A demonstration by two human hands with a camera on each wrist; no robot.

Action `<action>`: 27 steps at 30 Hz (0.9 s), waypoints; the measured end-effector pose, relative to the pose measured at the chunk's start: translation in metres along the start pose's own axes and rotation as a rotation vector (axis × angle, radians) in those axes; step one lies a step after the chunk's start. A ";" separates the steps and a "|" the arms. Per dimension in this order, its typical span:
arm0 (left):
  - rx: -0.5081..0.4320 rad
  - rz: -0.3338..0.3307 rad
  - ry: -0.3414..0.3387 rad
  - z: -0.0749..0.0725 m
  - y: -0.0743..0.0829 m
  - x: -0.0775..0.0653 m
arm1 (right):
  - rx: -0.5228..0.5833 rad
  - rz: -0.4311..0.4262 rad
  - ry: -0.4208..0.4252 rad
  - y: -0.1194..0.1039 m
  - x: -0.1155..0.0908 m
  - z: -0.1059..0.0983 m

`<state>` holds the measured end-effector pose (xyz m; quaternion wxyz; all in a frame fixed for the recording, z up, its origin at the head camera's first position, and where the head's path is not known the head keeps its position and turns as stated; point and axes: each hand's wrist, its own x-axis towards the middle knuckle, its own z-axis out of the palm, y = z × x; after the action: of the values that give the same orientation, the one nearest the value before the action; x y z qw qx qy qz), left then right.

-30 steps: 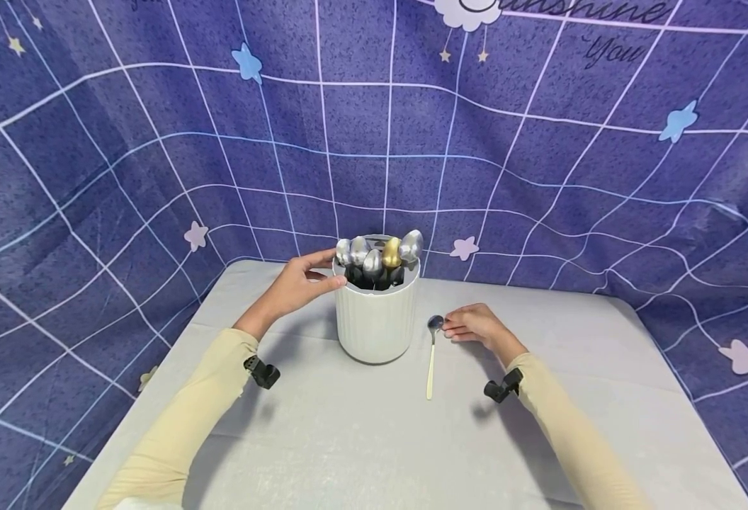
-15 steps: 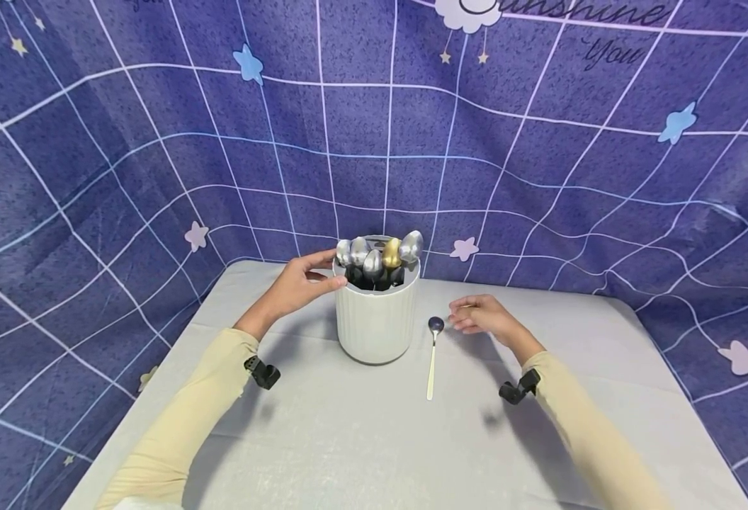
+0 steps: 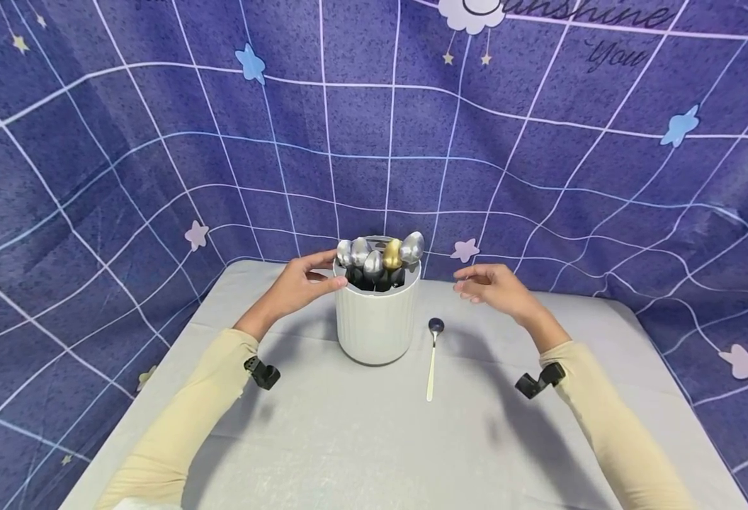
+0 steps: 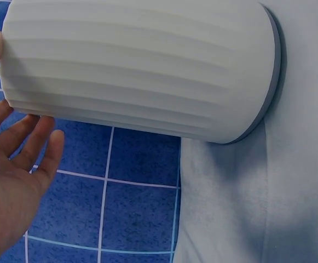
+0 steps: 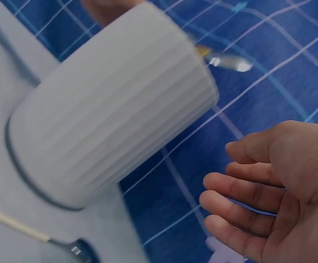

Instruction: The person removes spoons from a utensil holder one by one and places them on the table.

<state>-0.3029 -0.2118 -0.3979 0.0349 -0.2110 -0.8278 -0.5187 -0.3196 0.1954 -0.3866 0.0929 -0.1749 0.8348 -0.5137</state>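
A ribbed white utensil holder [image 3: 375,329] stands upright with several silver spoons [image 3: 372,265] and a gold spoon [image 3: 392,253] in it, bowls up. My left hand [image 3: 297,285] holds the holder's left side near the rim, thumb in front and fingers behind; in the left wrist view the fingers [image 4: 34,141] curve against the ribbed wall. To the right of the holder, a spoon with a dark bowl and cream handle [image 3: 433,360] lies on the table. My right hand [image 3: 495,287] hovers right of the holder, holding nothing, fingers loosely bent.
A pale cloth covers the table [image 3: 348,439]. Behind it and along both sides hangs a purple-blue curtain [image 3: 374,163] with grid lines and stars. A small black camera is strapped to each wrist.
My right hand has drawn away from the lying spoon, upward and to the right. The left hand and the utensil holder have stayed in place.
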 end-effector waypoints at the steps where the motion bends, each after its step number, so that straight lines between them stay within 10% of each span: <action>1: 0.000 -0.001 -0.002 0.000 0.000 0.001 | -0.017 -0.015 0.011 -0.005 -0.001 -0.001; 14: -0.009 -0.014 -0.002 0.001 0.000 0.000 | -0.191 -0.287 0.190 -0.049 0.003 0.006; 27: 0.009 -0.038 -0.023 0.000 0.032 -0.009 | -0.066 -0.343 0.267 -0.055 0.023 0.032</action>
<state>-0.2830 -0.2028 -0.3736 0.0165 -0.2008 -0.8343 -0.5131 -0.3192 0.1375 -0.3520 -0.1129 -0.2479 0.8141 -0.5129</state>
